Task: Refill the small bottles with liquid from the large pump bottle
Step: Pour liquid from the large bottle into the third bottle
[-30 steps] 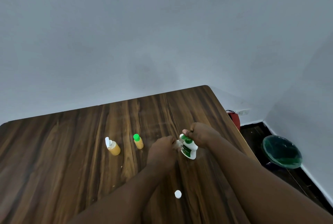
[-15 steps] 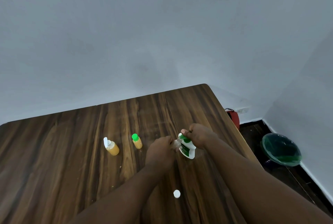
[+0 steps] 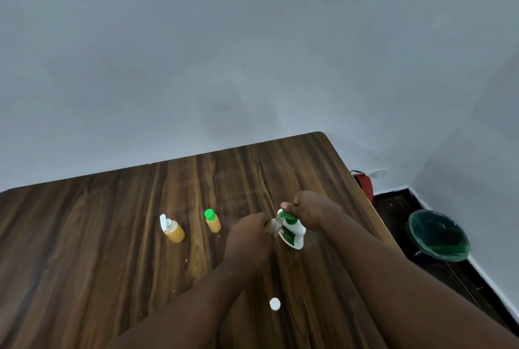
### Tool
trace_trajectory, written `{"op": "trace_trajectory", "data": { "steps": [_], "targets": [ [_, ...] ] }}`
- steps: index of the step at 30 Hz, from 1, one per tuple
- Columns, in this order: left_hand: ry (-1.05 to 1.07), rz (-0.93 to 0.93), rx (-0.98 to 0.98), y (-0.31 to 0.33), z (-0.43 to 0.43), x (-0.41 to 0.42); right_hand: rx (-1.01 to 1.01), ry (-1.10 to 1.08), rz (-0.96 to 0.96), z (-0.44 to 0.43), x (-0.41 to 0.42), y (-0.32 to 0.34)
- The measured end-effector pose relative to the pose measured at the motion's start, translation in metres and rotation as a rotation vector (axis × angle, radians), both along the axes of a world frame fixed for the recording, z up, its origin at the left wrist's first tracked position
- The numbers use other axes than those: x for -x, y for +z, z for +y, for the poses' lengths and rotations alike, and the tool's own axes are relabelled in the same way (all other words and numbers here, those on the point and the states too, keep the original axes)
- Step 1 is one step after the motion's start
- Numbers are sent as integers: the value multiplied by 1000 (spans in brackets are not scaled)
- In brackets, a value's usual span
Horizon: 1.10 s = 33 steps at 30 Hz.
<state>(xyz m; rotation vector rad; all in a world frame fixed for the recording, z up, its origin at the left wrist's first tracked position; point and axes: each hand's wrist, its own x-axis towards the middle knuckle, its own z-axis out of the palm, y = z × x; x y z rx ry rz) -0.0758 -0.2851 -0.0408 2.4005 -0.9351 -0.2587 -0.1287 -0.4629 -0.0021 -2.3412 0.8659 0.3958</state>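
The right hand (image 3: 311, 209) still presses the pump bottle (image 3: 292, 232) near the bench's right edge; the left hand (image 3: 248, 232) stays closed around a clear small bottle (image 3: 273, 225), so filling continues.

Right hand (image 3: 309, 208) presses down on green pump of white pump bottle (image 3: 293, 232), left hand (image 3: 248, 233) holds small clear bottle (image 3: 274, 223) at the nozzle. Two orange-filled small bottles (image 3: 174, 229) stand left on wooden table (image 3: 84, 236); white cap (image 3: 274, 304) lies near.

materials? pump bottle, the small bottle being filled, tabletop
Pump bottle: opaque white plastic, slightly glossy, printed green label. Small bottle in left hand: looks like clear plastic, see-through; mostly hidden. Tabletop: dark wood grain with smooth sheen, likely laminate or veneer; can't tell which.
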Motion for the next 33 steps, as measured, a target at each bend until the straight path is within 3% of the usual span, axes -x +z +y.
{"op": "trace_trajectory", "data": {
  "steps": [33],
  "targets": [
    [-28,-33,-20,-4,0,-3,29,24,-22,6,5,-6]
  ]
}}
